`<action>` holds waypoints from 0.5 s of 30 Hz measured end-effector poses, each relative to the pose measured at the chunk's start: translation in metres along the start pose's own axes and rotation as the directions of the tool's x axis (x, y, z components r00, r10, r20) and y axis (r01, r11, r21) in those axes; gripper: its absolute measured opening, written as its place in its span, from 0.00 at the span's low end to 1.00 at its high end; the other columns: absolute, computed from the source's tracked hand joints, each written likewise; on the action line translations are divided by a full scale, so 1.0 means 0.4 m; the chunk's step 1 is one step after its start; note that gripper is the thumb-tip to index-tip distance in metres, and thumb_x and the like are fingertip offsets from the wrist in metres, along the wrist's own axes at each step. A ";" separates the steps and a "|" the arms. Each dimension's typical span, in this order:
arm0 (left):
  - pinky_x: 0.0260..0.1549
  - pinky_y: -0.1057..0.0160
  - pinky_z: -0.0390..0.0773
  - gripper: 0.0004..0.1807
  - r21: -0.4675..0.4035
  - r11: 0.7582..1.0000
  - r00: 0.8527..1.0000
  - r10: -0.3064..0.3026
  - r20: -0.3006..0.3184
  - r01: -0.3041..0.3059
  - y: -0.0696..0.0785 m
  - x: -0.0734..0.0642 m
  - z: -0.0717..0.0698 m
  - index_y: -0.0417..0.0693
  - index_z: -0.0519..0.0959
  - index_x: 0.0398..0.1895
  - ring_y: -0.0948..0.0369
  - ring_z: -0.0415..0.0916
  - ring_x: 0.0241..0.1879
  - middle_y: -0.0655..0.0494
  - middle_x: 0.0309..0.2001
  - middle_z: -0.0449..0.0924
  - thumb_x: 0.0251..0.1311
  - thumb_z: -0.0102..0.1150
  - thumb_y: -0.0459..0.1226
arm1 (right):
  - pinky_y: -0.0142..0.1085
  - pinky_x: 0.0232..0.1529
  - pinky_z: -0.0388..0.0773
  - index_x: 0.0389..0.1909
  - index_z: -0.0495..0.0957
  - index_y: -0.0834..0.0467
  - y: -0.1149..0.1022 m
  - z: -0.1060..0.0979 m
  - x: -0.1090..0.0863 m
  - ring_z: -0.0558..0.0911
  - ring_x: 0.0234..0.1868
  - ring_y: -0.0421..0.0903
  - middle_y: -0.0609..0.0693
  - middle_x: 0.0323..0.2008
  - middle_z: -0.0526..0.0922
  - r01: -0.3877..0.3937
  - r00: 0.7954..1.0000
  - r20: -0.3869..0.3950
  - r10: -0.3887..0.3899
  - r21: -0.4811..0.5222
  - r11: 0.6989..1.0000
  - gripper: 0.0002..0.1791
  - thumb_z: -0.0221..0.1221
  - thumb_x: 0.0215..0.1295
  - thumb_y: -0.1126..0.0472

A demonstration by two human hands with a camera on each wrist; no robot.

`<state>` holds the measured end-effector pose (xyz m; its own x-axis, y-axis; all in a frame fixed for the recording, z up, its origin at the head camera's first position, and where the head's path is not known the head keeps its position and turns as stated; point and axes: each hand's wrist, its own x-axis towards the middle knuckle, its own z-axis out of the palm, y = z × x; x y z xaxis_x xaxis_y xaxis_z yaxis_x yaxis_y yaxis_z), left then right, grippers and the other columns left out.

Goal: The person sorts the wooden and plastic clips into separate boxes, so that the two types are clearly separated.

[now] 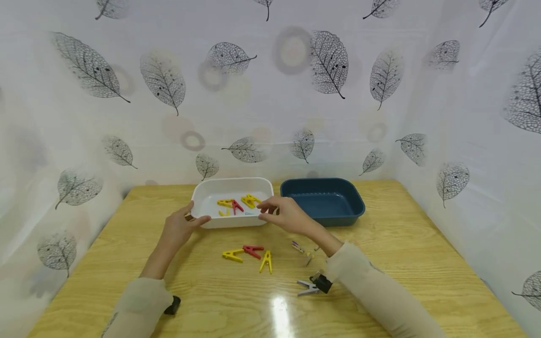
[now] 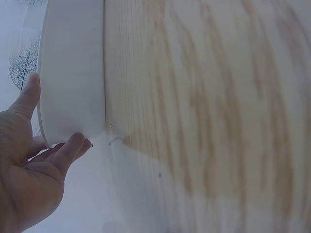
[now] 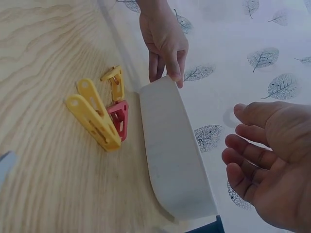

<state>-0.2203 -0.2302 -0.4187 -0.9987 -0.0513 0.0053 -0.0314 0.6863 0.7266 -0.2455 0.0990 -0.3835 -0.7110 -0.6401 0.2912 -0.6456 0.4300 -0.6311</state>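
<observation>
My left hand (image 1: 176, 228) grips the left end of a white plastic basin (image 1: 236, 221), thumb at the front rim and fingers round the end wall. In the left wrist view that left hand (image 2: 39, 165) touches the basin's corner. Inside lie yellow clothespins (image 1: 248, 202), a red clothespin (image 1: 236, 207) and a small pale green piece (image 1: 249, 214). Over the basin's right end hovers my right hand (image 1: 288, 215). Its fingers are loosely bent with nothing between them, as the right wrist view shows of the same hand (image 3: 272, 160).
A dark blue basin (image 1: 359, 206) stands to the right. In front of the white basin lie two yellow clothespins (image 1: 266, 261) and a red one (image 1: 253, 251). Small clips (image 1: 298, 247) and a grey clothespin (image 1: 308, 287) lie near my right forearm. A leaf-patterned curtain (image 1: 270, 112) surrounds the table.
</observation>
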 end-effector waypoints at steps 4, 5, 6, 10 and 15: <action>0.65 0.43 0.71 0.50 0.002 1.000 1.000 -0.004 -0.002 0.004 0.002 0.000 0.000 0.30 0.54 0.78 0.39 0.66 0.70 0.29 0.75 0.55 0.66 0.69 0.50 | 0.33 0.42 0.82 0.56 0.84 0.62 0.005 0.000 -0.027 0.83 0.40 0.40 0.49 0.43 0.88 -0.016 1.000 0.008 0.016 0.026 1.000 0.16 0.65 0.72 0.59; 0.65 0.43 0.71 0.50 0.002 1.000 1.000 -0.004 -0.003 0.004 0.002 0.000 0.000 0.30 0.54 0.78 0.39 0.67 0.70 0.29 0.75 0.55 0.66 0.69 0.50 | 0.34 0.42 0.82 0.56 0.84 0.62 0.005 0.000 -0.034 0.83 0.40 0.40 0.48 0.42 0.88 -0.022 1.000 0.008 0.022 0.034 0.999 0.16 0.65 0.72 0.59; 0.65 0.43 0.71 0.50 0.002 1.000 1.000 -0.003 -0.004 0.003 0.002 0.001 0.001 0.30 0.54 0.78 0.39 0.67 0.70 0.29 0.75 0.55 0.66 0.69 0.50 | 0.34 0.42 0.82 0.55 0.84 0.62 0.007 0.000 -0.040 0.83 0.40 0.40 0.49 0.42 0.88 -0.022 1.000 0.005 0.022 0.041 0.999 0.16 0.65 0.72 0.60; 0.64 0.43 0.73 0.50 0.002 1.000 1.000 0.006 -0.006 -0.006 0.001 0.002 0.001 0.30 0.54 0.78 0.39 0.67 0.69 0.30 0.75 0.55 0.66 0.69 0.50 | 0.34 0.39 0.82 0.55 0.84 0.64 0.013 0.001 -0.062 0.83 0.38 0.40 0.48 0.42 0.87 -0.024 1.000 0.001 0.024 0.055 0.998 0.16 0.66 0.71 0.60; 0.64 0.43 0.72 0.50 0.001 1.000 1.000 0.000 0.000 0.000 -0.002 0.002 0.001 0.30 0.54 0.78 0.39 0.67 0.70 0.30 0.75 0.55 0.66 0.69 0.50 | 0.33 0.36 0.81 0.56 0.84 0.63 0.021 0.006 -0.089 0.82 0.36 0.41 0.47 0.42 0.88 -0.013 1.000 0.023 0.012 0.055 0.998 0.17 0.66 0.72 0.59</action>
<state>-0.2212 -0.2305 -0.4194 -0.9987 -0.0508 0.0052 -0.0312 0.6872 0.7258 -0.2249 0.1240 -0.4009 -0.7121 -0.6493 0.2670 -0.6198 0.4028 -0.6735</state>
